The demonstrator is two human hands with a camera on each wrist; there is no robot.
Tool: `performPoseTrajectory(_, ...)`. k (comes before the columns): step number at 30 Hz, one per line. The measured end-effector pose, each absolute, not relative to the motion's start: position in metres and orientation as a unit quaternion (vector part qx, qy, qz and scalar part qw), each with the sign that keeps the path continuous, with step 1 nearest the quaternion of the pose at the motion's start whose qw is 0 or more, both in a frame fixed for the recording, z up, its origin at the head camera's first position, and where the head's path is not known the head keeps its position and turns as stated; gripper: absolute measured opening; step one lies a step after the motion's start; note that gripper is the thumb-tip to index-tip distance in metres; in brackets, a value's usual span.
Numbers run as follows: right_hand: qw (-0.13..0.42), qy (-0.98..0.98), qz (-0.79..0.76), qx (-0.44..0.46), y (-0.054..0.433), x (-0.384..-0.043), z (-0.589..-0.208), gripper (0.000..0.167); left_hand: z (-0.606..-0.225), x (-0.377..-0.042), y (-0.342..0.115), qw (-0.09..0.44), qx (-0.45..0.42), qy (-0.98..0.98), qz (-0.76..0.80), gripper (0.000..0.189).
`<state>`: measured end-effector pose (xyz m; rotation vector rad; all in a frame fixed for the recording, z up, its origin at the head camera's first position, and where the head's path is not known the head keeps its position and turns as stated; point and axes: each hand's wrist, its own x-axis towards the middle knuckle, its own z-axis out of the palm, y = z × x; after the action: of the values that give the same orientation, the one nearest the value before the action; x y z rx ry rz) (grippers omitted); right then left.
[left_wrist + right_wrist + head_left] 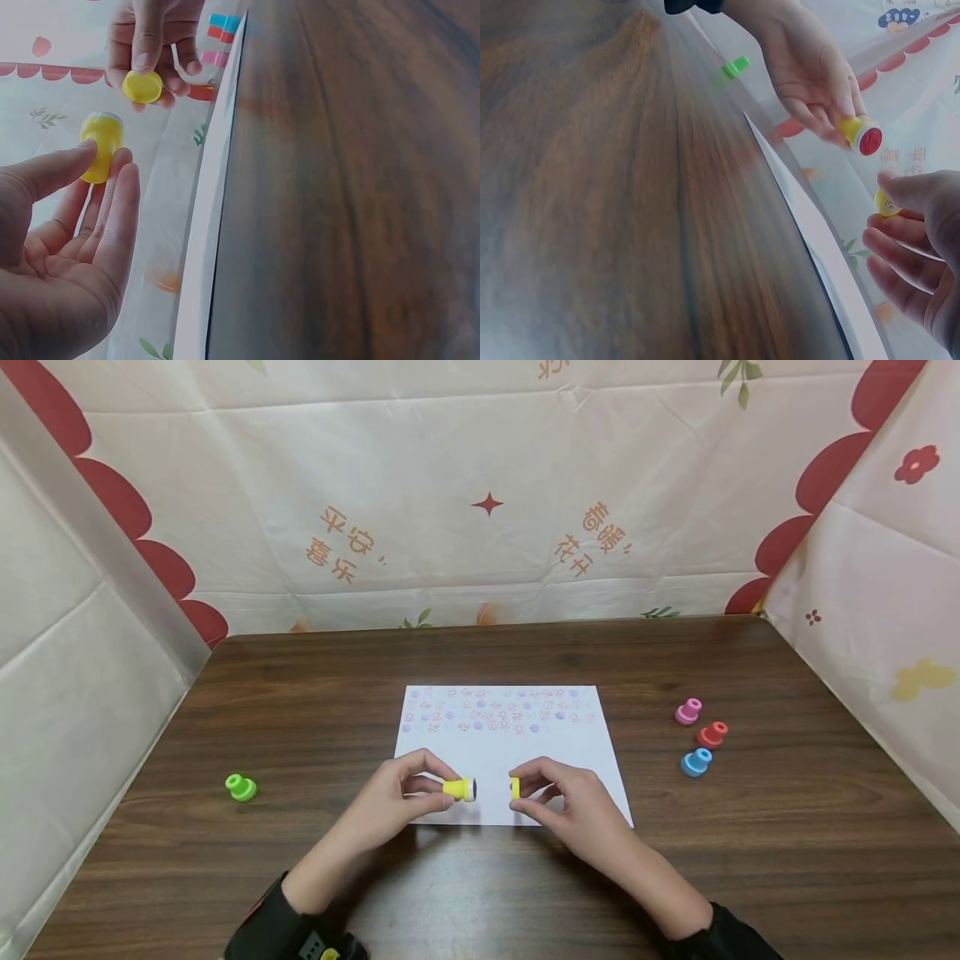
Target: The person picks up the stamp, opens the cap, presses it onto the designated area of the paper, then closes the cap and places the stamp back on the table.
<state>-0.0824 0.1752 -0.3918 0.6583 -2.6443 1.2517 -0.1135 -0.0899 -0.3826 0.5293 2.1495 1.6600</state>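
Above the near part of a white paper sheet (442,752), my left hand (401,793) pinches a small yellow stamp (457,789) between thumb and fingers, lying sideways. Its round red stamping face (870,141) shows uncovered in the right wrist view. Facing it across a short gap, my right hand (566,797) holds the stamp's yellow cap (515,788) by its edge with thumb and fingertips. The cap's inner side (886,203) shows in the right wrist view. Rows of small red and purple prints (495,710) cover the sheet's far part.
A green stamp (241,787) stands on the brown wooden table (315,693) at the left. Pink (687,711), red (712,734) and blue (696,762) stamps stand close together right of the paper. Printed white cloth (450,460) hangs behind and along both sides.
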Motion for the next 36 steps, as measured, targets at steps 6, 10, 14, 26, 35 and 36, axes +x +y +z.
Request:
performPoseTrajectory(6, 0.065, -0.892, 0.402, 0.197, 0.185, -0.081, -0.390, 0.030, -0.380, -0.119, -0.087, 0.201, 0.192, 0.742, 0.609, 0.027)
performPoseTrajectory(10, 0.065, -0.897, 0.396, 0.184, 0.194, -0.079, -0.389, 0.029, -0.374, -0.124, -0.079, 0.197, 0.200, 0.738, 0.614, 0.027)
performPoseTrajectory(14, 0.066, -0.903, 0.389, 0.170, 0.203, -0.078, -0.391, 0.029, -0.365, -0.131, -0.067, 0.188, 0.209, 0.733, 0.620, 0.026)
performPoseTrajectory(26, 0.054, -0.914, 0.376, 0.142, 0.218, -0.075, -0.392, 0.029, -0.348, -0.164, -0.011, 0.100, 0.259, 0.800, 0.531, 0.022)
performPoseTrajectory(35, 0.066, -0.910, 0.384, 0.146, 0.224, -0.072, -0.394, 0.028, -0.344, -0.186, 0.034, 0.058, 0.287, 0.848, 0.442, 0.018)
performPoseTrajectory(36, 0.066, -0.910, 0.383, 0.146, 0.224, -0.072, -0.395, 0.028, -0.345, -0.188, 0.038, 0.056, 0.290, 0.853, 0.430, 0.018)
